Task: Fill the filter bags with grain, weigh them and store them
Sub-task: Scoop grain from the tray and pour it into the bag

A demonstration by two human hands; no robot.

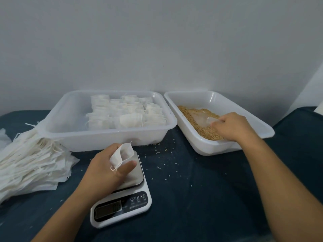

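Observation:
My left hand (106, 166) holds an empty white filter bag (122, 154) over the steel platform of a white kitchen scale (134, 205). The bag's mouth is spread over my fingers. My right hand (232, 126) reaches into the white tray (244, 117) on the right and grips a clear plastic scoop (202, 119) lying in the brown grain (206, 131). The clear tray (57, 119) behind the scale holds several filled, tied bags (125, 114).
A loose pile of empty filter bags (29, 165) with drawstrings lies at the left on the dark blue table cover (192, 198). Stray grains are scattered on the cover between the trays and the scale. A grey wall stands behind the trays.

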